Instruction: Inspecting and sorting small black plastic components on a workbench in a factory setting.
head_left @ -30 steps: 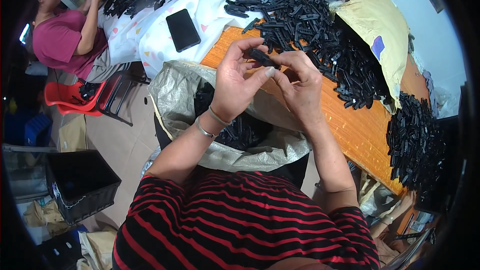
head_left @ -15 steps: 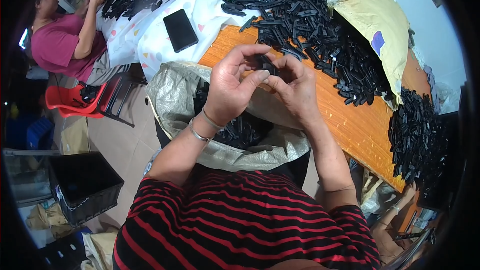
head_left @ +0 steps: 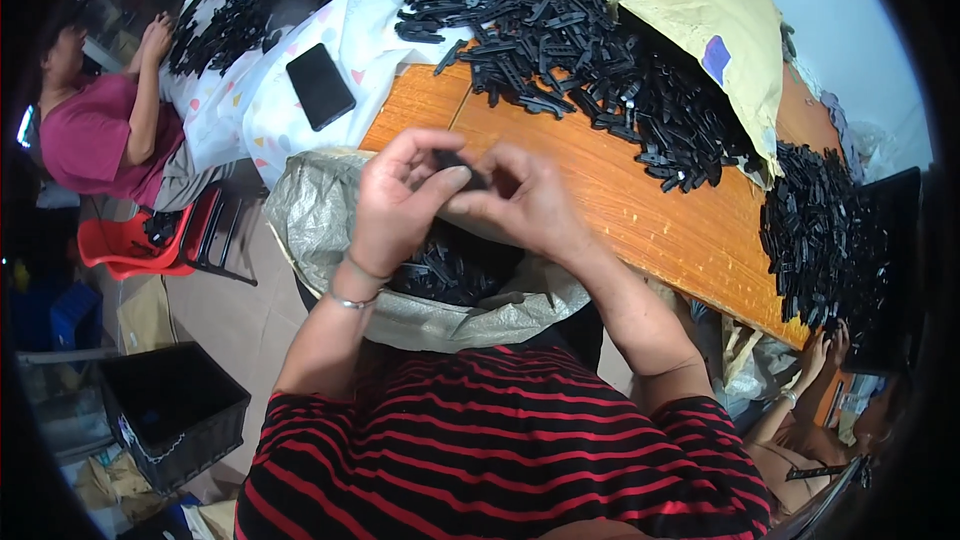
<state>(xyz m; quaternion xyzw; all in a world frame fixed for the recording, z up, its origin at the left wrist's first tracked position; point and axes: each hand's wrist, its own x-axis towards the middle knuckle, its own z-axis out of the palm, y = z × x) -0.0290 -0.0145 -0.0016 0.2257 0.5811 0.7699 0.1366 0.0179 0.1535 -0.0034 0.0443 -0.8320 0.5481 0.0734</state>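
Above an open woven sack, my left hand pinches a small black plastic part between thumb and fingers. My right hand meets it from the other side, its thumb and fingertips closed on the same part. Fingers cover much of the part, so its full shape is hidden. Inside the sack, below my hands, lie many black plastic pieces. A large heap of similar long black plastic parts spreads over the wooden table just beyond.
A yellow paper sack lies behind the heap. A dark phone rests on a white patterned sheet. More parts sit at right, by another person's hands. A person in magenta works at left. A black crate stands on the floor.
My hands have moved left and slightly nearer, still closed on the black part. The whole view has shifted a little. At right, more of another person's hands now shows.
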